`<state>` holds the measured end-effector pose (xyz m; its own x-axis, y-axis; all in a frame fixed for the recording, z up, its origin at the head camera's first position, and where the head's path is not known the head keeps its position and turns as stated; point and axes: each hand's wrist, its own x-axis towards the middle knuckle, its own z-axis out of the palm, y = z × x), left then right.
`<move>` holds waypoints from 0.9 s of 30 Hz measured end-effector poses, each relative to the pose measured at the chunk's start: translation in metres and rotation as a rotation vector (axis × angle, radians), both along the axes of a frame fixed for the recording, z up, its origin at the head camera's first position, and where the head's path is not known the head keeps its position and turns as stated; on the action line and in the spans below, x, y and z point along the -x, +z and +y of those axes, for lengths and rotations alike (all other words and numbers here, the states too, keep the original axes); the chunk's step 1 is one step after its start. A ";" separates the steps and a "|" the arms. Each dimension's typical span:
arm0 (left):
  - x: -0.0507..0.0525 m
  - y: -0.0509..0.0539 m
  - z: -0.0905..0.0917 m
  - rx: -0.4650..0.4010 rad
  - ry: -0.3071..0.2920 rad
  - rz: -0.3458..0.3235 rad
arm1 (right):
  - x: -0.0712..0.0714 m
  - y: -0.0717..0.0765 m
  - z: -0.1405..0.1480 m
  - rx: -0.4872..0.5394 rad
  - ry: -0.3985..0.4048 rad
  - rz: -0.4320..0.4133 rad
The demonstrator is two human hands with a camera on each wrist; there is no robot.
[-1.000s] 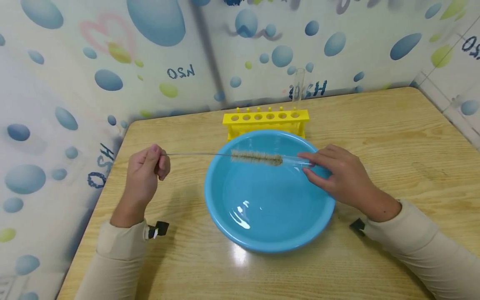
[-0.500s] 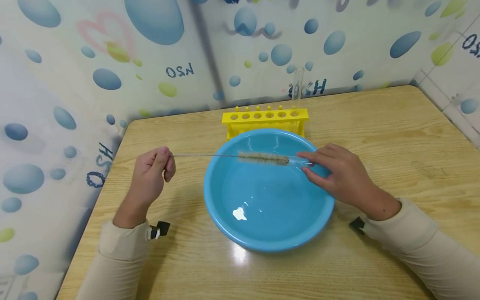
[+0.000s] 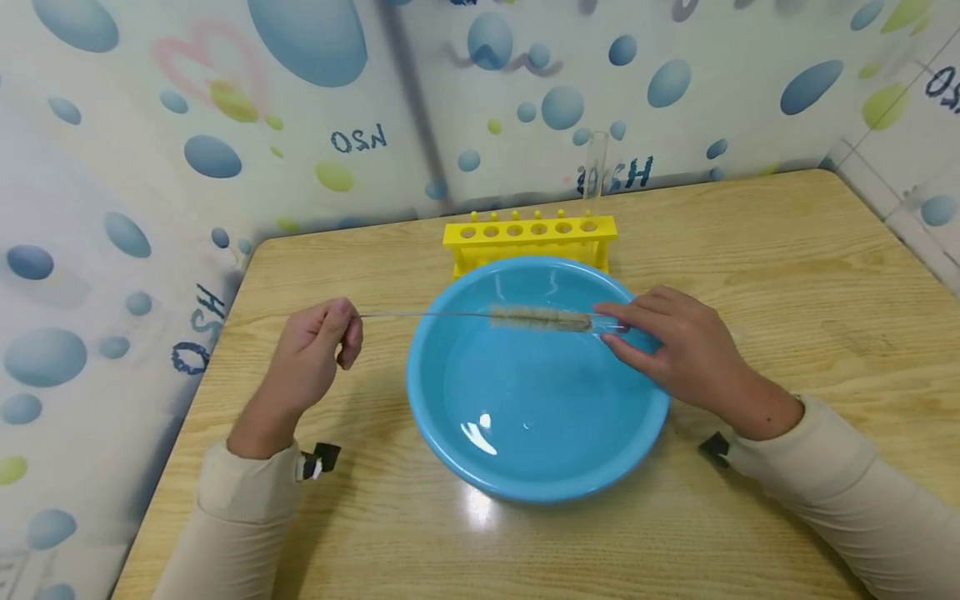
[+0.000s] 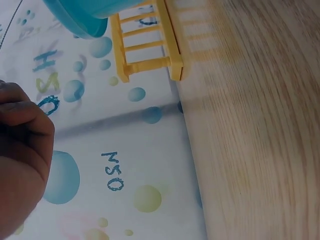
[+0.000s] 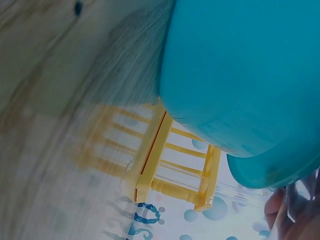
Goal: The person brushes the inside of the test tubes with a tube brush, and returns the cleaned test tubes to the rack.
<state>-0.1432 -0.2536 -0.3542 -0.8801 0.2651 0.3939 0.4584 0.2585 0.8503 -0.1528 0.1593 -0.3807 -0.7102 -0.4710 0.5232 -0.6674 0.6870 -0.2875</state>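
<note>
Over the blue basin [image 3: 536, 490], a test tube brush [image 3: 525, 317] lies roughly level, its pale bristles towards the right. My left hand [image 3: 311, 354] pinches the far left end of its thin wire handle, left of the basin. Between thumb and fingertips my right hand [image 3: 678, 350] holds a clear test tube [image 3: 607, 323] at its right end. The tip of the bristles sits inside the tube's mouth, squeezed narrower there. In the left wrist view only curled fingers [image 4: 27, 115] show; in the right wrist view a few fingertips [image 5: 274, 206] appear below the basin's rim.
Behind the basin stands a yellow test tube rack [image 3: 528, 231], with one upright clear test tube [image 3: 596, 171] in its right end hole. Water glints inside the basin. A patterned wall [image 3: 420, 108] rises at the wooden table's [image 3: 787, 275] back edge.
My left hand has moved right, pushing the brush further into the test tube, so its bristle tip now lies deeper. My right hand and the tube have stayed nearly still.
</note>
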 end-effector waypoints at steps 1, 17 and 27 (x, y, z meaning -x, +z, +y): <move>0.000 0.000 0.000 0.011 -0.003 0.002 | 0.000 0.000 0.000 0.002 0.001 0.003; -0.007 0.006 0.009 0.134 -0.001 -0.009 | 0.000 -0.001 -0.001 -0.005 0.000 0.016; -0.008 0.005 0.013 0.165 -0.035 -0.014 | 0.001 -0.001 0.000 -0.007 0.000 0.023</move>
